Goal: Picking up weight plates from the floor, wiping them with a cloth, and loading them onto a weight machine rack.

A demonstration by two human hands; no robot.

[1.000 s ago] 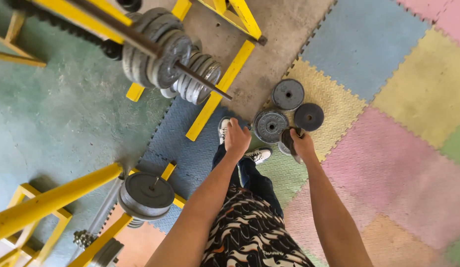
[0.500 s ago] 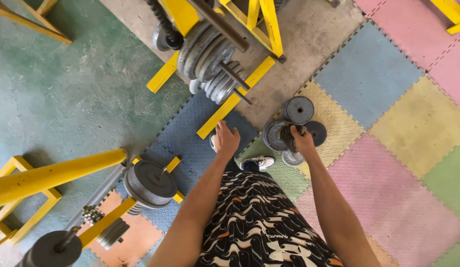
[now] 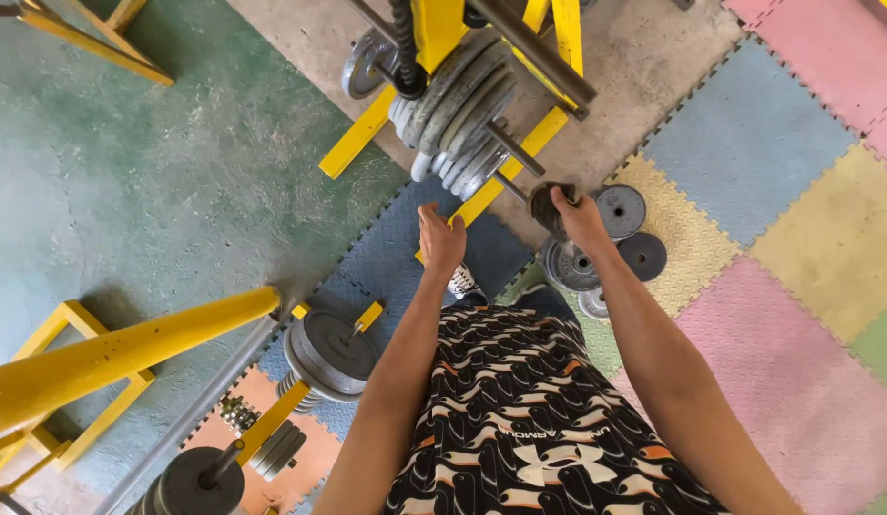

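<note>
My right hand (image 3: 579,217) grips a small dark weight plate (image 3: 545,204) and holds it up close to the free end of a steel peg (image 3: 516,158) on a yellow rack. Several grey plates (image 3: 458,113) hang on that peg. My left hand (image 3: 440,236) hovers with fingers apart, holding nothing, above the blue mat (image 3: 386,272). Below my right forearm lie loose plates (image 3: 619,236) on the floor mats.
A yellow plate rack (image 3: 550,67) stands ahead. A thick yellow bar (image 3: 119,351) crosses the lower left, next to a barbell with plates (image 3: 327,351). Coloured foam mats (image 3: 805,191) cover the floor on the right, green concrete (image 3: 157,172) on the left.
My right hand has lifted a small plate off the floor pile and raised it toward the rack peg. The view has moved closer to the rack.
</note>
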